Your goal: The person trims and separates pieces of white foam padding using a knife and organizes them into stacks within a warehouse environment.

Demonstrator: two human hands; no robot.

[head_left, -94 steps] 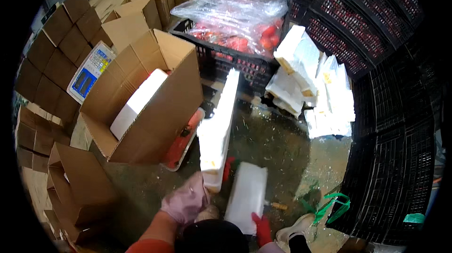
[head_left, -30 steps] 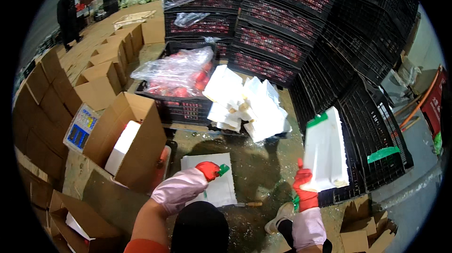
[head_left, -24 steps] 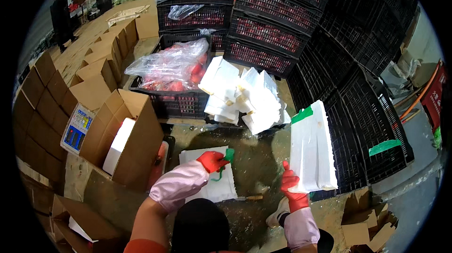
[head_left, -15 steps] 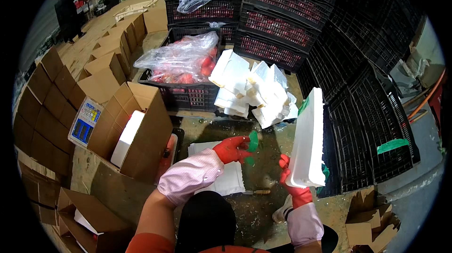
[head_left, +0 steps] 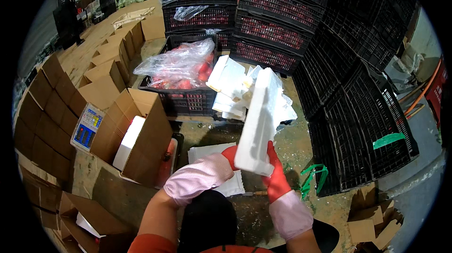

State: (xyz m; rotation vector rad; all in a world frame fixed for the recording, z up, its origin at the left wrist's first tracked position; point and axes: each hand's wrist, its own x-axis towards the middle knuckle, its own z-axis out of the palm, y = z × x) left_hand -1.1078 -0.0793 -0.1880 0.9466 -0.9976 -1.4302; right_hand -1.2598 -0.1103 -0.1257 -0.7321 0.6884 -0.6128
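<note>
A long white foam slab [head_left: 256, 126] stands tilted up in front of me, its lower end nearest my body. My right hand [head_left: 275, 173], in a red glove, is closed on its lower right edge. At the slab's left edge is my left hand [head_left: 229, 154], also red-gloved; its fingers are hidden behind the foam. Strips of green tape [head_left: 314, 177] lie crumpled on the floor right of my right hand. Below my left hand a flat white sheet [head_left: 230, 184] rests on the floor, partly covered by my sleeve. Beyond the slab is a heap of white foam pieces [head_left: 226, 76].
Black crates [head_left: 273, 32] are stacked at the back and right. A black crate [head_left: 188, 102] holds red produce under clear plastic. At left are an open carton [head_left: 146, 144], a scale's panel [head_left: 87, 128] and more cartons [head_left: 47, 97]. A person [head_left: 71, 15] stands far left.
The foam slab has swung left from my right side to in front of me. My left hand has moved behind its edge. The green tape has left my left hand and the slab; strips lie on the floor.
</note>
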